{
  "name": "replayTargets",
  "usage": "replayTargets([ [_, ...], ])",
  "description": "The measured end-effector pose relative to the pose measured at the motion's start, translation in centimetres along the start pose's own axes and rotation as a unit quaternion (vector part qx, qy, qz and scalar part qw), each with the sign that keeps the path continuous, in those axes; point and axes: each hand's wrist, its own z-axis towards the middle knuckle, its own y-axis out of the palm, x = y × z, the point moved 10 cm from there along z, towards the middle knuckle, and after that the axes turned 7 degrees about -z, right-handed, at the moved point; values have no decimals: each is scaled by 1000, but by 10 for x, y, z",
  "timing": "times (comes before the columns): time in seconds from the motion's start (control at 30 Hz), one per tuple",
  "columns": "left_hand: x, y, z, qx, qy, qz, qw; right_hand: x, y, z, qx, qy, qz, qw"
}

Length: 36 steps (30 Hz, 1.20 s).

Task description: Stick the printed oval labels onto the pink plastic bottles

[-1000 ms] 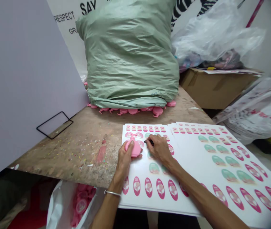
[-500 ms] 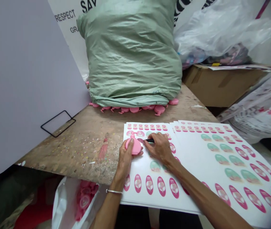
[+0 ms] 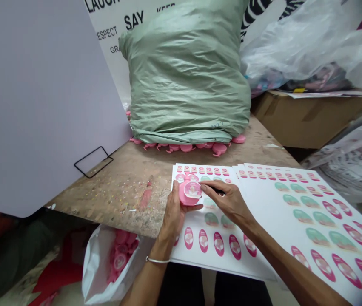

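Note:
My left hand (image 3: 175, 208) is closed round a pink plastic toy pump bottle (image 3: 185, 199), its nozzle pointing away from me. A rounded sticker (image 3: 192, 189) with a pale picture lies against the bottle's face. The fingertips of my right hand (image 3: 223, 197) touch the sticker's right edge. Tucked under those fingers is a thin black pen-like tool (image 3: 219, 193), its tip hidden. Beneath both hands spreads a sticker sheet (image 3: 196, 263) printed with pink ovals and green-and-beige shapes.
More sticker sheets (image 3: 263, 212) overlap on the right. Several pink bottles (image 3: 219, 148) poke out under a big green sack (image 3: 187, 85). Left are a grey panel (image 3: 40, 106) and a black wire frame (image 3: 93, 162). A white bag (image 3: 96, 263) of pink parts sits below the table edge.
The sticker has gone from the tool's tip onto the bottle's face. My right fingers have come to its edge, with the tool now tucked into the hand. The view has shifted slightly left.

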Motion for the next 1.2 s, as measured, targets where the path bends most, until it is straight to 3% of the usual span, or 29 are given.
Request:
replayTargets([
  [0.13,2,8,-9,-11,6,-1,1000,-12,3,-8,-9,-27,2,1000],
  [0.6,4,12,-12,-24,20,8,999,-11,1,-11,13,-27,-8,1000],
  [1.2,9,6,-10,-2,19,-10,1000,-16,3,-7,18,-46,-18,999],
])
